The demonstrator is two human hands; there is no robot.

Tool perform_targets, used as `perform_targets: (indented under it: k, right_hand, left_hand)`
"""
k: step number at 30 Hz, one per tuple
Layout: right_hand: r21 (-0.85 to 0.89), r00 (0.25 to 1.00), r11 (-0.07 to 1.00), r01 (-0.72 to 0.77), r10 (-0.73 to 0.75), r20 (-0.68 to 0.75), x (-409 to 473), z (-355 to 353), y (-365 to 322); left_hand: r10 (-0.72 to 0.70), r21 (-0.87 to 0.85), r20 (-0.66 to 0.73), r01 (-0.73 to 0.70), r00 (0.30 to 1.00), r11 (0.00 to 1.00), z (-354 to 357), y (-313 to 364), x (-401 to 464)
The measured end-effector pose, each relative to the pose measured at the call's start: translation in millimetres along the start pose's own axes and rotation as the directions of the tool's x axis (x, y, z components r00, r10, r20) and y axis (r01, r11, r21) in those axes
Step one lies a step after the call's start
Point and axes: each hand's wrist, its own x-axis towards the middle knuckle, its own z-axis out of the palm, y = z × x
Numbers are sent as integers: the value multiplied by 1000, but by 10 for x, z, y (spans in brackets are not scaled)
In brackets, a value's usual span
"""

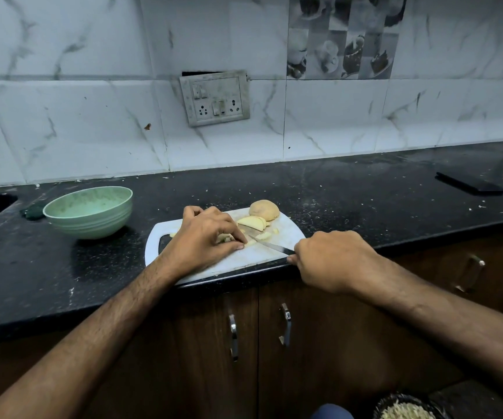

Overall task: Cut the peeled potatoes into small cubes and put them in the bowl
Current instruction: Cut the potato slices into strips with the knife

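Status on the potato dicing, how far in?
Early. Done: a few cubes and slices lie on the board. In hand: left hand pins a piece while the right hand works the knife. Left: one whole potato; the bowl seems empty.

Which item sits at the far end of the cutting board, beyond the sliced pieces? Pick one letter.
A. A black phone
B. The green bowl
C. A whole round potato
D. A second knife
C: a whole round potato rests at the far end of the cutting board, behind the potato slices, while the green bowl stands off the board to its left.
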Motion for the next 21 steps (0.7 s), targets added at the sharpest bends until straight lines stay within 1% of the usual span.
perform_targets:
  k: [2,4,7,11,13,17,19,21]
  right_hand:
    - [55,1000,998,-25,24,3,2,-50,57]
    - [74,1000,997,-20,19,8,2,-74,56]
    - [98,998,995,-8,2,64,5,-40,-17]
    - [173,990,984,-47,22,142,31,-2,-60]
    - [150,991,988,-35,15,130,29,-3,-59]
    - [21,1000,1000,19,-20,21,-11,-41,-36]
    - [39,1000,999,12,-12,1,-24,-64,-25]
    - [72,1000,997,12,-14,15,-26,-78,-35]
  left_hand:
    - [-24,9,-14,24,1000,1000,-18,10,-2]
    - [-35,7,-14,36,999,999,-22,15,4]
    - [-32,-2,-8,32,999,999,-18,9,1]
    - [-30,-13,-8,29,1000,999,-12,5,2]
    - [-34,-5,-10,34,999,999,-13,2,4]
    - [-50,8,-12,50,999,999,-27,13,3]
    - [-57,20,-15,57,998,998,-29,17,3]
    - [-64,29,-26,65,998,997,-28,19,6]
